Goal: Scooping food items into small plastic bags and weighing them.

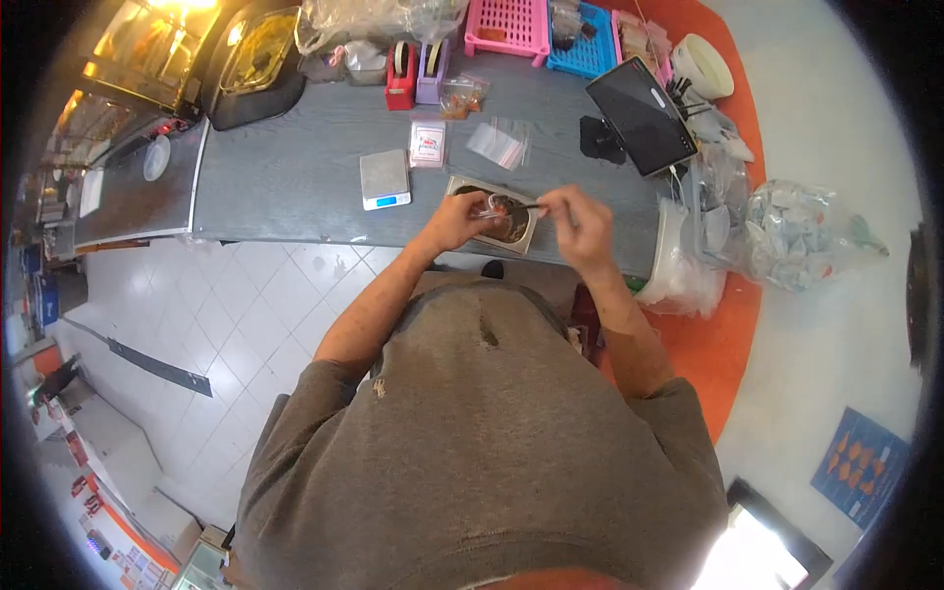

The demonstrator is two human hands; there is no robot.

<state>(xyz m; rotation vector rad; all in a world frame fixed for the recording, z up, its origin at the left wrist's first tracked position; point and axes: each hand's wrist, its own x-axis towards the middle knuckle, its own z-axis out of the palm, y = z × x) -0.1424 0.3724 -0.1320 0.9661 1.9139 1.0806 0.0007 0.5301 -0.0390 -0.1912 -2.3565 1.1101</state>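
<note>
My left hand (pixel 455 221) pinches a small clear plastic bag (pixel 493 205) that has something reddish in it. In the fingers of my right hand (pixel 584 227) is a thin dark utensil (pixel 526 207), probably a spoon. Its far end meets the bag's mouth, and my left fingers partly hide it. Both hands are over a rectangular metal pan (pixel 528 237) at the counter's front edge. A dark brown paste-like food (pixel 509 231) lies in the pan. Left of it stands a digital kitchen scale (pixel 384 175) with a lit blue display.
Behind the pan lie loose zip bags (pixel 500 141), a bag pack (pixel 428 144) and filled sachets (pixel 463 97). Red (pixel 400 90) and purple (pixel 431 82) tape dispensers stand farther back, near pink (pixel 507 46) and blue (pixel 586 60) baskets. A tablet (pixel 643 116) stands right, plastic bags (pixel 789 234) beyond.
</note>
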